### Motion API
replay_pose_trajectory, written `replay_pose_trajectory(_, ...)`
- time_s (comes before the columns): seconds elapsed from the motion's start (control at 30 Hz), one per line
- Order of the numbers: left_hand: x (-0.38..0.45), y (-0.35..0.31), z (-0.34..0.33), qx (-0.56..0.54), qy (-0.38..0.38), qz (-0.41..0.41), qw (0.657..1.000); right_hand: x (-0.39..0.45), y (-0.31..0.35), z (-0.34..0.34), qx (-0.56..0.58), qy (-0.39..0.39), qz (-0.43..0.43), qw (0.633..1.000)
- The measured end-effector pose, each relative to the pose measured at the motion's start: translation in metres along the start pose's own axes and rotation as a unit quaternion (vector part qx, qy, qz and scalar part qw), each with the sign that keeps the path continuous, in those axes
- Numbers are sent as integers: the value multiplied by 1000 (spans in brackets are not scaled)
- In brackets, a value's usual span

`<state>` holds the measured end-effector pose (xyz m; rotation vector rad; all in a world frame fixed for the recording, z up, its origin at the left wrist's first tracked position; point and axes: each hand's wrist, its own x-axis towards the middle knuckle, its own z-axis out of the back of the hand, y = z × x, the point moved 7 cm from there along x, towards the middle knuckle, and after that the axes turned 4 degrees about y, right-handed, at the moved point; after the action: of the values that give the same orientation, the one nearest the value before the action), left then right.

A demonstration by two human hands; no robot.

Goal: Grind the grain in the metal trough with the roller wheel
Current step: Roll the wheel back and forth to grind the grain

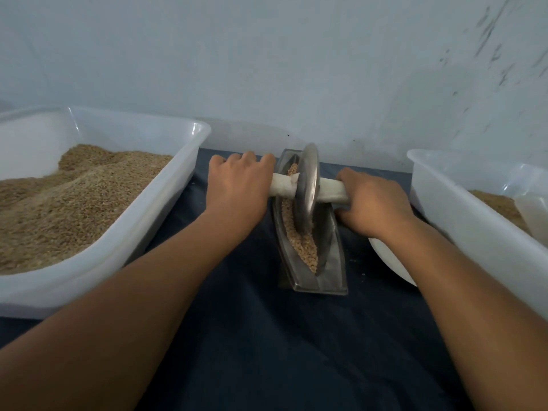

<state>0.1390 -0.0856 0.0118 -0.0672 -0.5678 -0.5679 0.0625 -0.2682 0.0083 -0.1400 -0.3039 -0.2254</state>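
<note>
A narrow boat-shaped metal trough (333, 256) stands on the dark cloth, running away from me. Tan grain (302, 247) lies along its bottom. A metal roller wheel (307, 188) stands upright in the trough's far half, on a pale wrapped axle handle (332, 188) that sticks out on both sides. My left hand (237, 185) grips the left end of the handle. My right hand (373, 203) grips the right end. Both ends of the handle are hidden in my fists.
A big white plastic tub (166, 203) heaped with grain fills the left side. Another white tub (462, 221) with grain and a pale scoop (530, 212) stands at the right. A white bowl (388, 259) lies under my right forearm. A pale wall rises close behind.
</note>
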Motion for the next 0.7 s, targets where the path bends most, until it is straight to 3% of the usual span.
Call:
replay_pose_trajectory(0.4,43,1,-18,-2,33,19,999,44,-12,-10,36,42,-38,998)
replay_pose_trajectory(0.7,46,9,-28,-18,13,25,999,59,-8,-4,0,-12,-17,1000)
